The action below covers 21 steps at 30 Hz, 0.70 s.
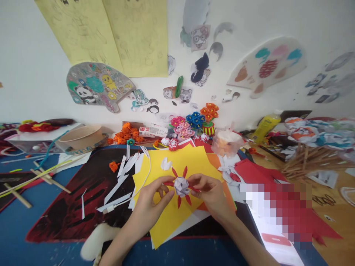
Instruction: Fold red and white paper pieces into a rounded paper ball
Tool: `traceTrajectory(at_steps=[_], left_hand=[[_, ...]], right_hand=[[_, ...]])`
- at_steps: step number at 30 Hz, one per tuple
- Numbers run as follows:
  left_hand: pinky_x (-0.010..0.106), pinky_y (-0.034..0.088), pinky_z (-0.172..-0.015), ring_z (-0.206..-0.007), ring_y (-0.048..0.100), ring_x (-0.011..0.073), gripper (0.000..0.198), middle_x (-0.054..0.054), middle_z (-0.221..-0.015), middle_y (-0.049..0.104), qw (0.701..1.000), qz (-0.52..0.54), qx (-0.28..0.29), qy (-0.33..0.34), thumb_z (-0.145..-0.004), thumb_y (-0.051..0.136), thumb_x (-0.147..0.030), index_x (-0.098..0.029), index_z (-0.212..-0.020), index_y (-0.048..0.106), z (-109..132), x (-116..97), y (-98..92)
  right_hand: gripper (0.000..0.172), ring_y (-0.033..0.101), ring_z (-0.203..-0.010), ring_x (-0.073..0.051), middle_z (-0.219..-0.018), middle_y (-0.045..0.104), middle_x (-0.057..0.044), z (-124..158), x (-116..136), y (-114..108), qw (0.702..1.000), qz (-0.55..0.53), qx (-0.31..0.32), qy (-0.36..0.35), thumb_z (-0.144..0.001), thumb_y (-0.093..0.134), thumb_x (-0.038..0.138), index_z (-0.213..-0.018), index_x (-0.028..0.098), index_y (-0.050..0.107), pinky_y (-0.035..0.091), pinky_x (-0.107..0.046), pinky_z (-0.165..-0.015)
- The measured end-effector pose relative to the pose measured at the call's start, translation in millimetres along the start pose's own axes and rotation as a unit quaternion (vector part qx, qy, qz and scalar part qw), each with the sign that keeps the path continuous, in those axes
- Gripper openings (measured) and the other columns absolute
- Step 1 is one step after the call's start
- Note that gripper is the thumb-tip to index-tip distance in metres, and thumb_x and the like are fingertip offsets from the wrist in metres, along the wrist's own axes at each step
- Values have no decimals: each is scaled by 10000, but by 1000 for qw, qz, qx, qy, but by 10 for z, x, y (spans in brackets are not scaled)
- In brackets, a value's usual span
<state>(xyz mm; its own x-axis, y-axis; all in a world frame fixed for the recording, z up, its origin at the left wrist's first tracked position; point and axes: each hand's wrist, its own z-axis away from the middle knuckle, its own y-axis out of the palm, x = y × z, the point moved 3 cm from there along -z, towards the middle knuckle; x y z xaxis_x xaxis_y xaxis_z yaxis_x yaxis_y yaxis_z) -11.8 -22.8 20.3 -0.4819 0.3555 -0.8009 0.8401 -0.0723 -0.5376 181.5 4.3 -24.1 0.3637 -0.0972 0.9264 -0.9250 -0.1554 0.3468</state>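
A folded paper ornament [181, 186], with a white faceted centre and several red pointed spikes, is held up between my two hands over yellow paper [163, 236]. My left hand [154, 197] is closed on its left side, fingertips at a left spike and the white centre. On the other side my right hand [208, 192] pinches the right spikes, fingers partly hiding them. The spikes at top and bottom stand free. Just behind lies a small white folded paper piece [166, 163].
Left of the yellow sheets are white paper strips [115, 192] and a white cable [148, 168]. Behind stand paper-and-bead flowers [195, 120] and a lidded plastic cup [227, 142]. Red paper [257, 171] and a lit phone [273, 225], partly pixelated, lie to the right.
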Motion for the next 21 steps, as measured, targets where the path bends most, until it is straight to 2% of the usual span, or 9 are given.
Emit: traceTrajectory(at_steps=[2, 4, 7, 9, 11, 13, 15, 21], left_hand=[[262, 507, -667, -699, 640, 142, 118, 11, -867, 724, 999, -19, -31, 31, -904, 596, -267, -229, -996, 658, -9, -13, -6], [253, 509, -674, -722, 660, 145, 91, 13, -887, 741, 996, -36, -52, 57, -901, 608, -267, -219, -934, 679, -9, -27, -18], [242, 507, -643, -685, 668, 142, 110, 9, -842, 749, 995, -47, -62, 62, -905, 606, -274, -212, -913, 698, -6, -24, -39], [239, 503, -620, -658, 668, 141, 127, 9, -816, 750, 996, -45, -62, 48, -905, 606, -283, -208, -891, 708, -8, -8, -46], [236, 498, -603, -624, 668, 140, 136, 6, -778, 748, 997, -35, -54, 31, -898, 613, -292, -203, -877, 714, -13, 12, -40], [233, 491, -589, -594, 665, 138, 133, 1, -735, 742, 999, -23, -38, 16, -886, 625, -292, -199, -869, 718, -20, 25, -24], [229, 486, -588, -597, 665, 138, 122, 1, -726, 739, 1000, -16, -21, 7, -877, 631, -277, -196, -866, 721, -25, 25, -6], [230, 480, -647, -694, 665, 144, 109, 11, -800, 742, 999, -13, 13, 32, -878, 618, -239, -205, -859, 720, -22, -29, 44]], right_hand=[[235, 702, -852, -200, -870, 727, -44, -23, 6, -4, 999, 31, 42, 7, -633, 865, 258, -620, 204, 636, 584, -322, -763], [193, 690, -899, -201, -918, 719, -48, -40, 31, -20, 993, 71, 89, 16, -674, 839, 260, -787, 214, 690, 565, -344, -834], [404, 671, -946, -194, -1040, 702, -52, -38, 107, -36, 984, 117, 136, 19, -717, 812, 258, -1089, 251, 655, 542, -358, -879], [452, 653, -966, -192, -1093, 681, -52, -21, 165, -21, 976, 156, 154, 1, -717, 816, 268, -1136, 265, 646, 535, -344, -875], [396, 649, -939, -187, -1082, 677, -49, -6, 203, 2, 970, 192, 147, -21, -739, 804, 296, -1111, 267, 672, 531, -335, -859], [254, 656, -902, -200, -973, 698, -49, 4, 213, 20, 967, 213, 125, -55, -746, 797, 333, -974, 249, 724, 533, -330, -808], [196, 667, -851, -205, -886, 713, -49, 4, 192, 23, 971, 204, 96, -78, -725, 810, 364, -850, 234, 732, 534, -330, -773], [299, 632, -671, -179, -688, 659, -22, -14, 59, 20, 979, 170, 88, -63, -623, 867, 374, -580, 203, 626, 513, -303, -639]])
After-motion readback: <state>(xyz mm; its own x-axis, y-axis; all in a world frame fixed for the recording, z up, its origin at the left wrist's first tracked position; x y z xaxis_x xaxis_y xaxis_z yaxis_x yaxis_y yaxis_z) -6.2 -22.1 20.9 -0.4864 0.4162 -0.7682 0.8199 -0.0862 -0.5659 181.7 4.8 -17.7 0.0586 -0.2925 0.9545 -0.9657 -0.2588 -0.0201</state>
